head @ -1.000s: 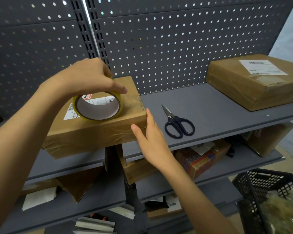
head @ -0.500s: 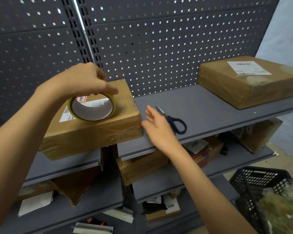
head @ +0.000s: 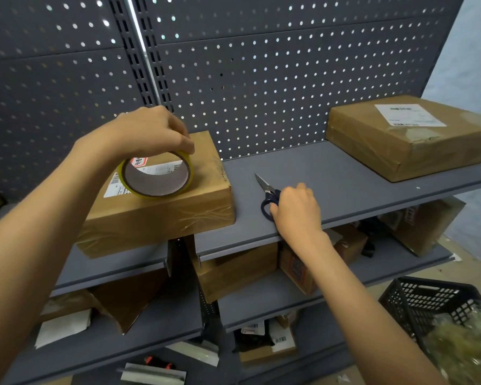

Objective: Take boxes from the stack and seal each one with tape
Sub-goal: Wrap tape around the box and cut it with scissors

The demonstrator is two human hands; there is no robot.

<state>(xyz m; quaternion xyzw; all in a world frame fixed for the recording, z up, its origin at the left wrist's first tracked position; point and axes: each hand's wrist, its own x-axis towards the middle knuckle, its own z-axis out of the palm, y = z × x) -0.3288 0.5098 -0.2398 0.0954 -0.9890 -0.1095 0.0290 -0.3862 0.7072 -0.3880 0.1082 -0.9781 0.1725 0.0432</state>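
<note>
A brown cardboard box [head: 206,201] with a white label lies on the top shelf [head: 331,176], its front face wrapped in clear tape. My left hand [head: 139,132] grips a yellow-edged roll of tape [head: 156,173] from above and holds it on the box's top. To the right of the box lie blue-handled scissors [head: 267,193], blades pointing away. My right hand [head: 297,209] has its fingers curled round the scissors' handles. A second, larger taped box [head: 406,143] with a label sits at the right end of the same shelf.
A perforated grey back panel [head: 261,65] rises behind the shelf. Lower shelves hold several more cardboard boxes [head: 233,270] and papers. A black plastic crate [head: 428,304] with crumpled clear material stands on the floor at the bottom right.
My right hand left the box's front corner, moved right and closed on the scissors' handles. My left hand kept the tape roll on the box.
</note>
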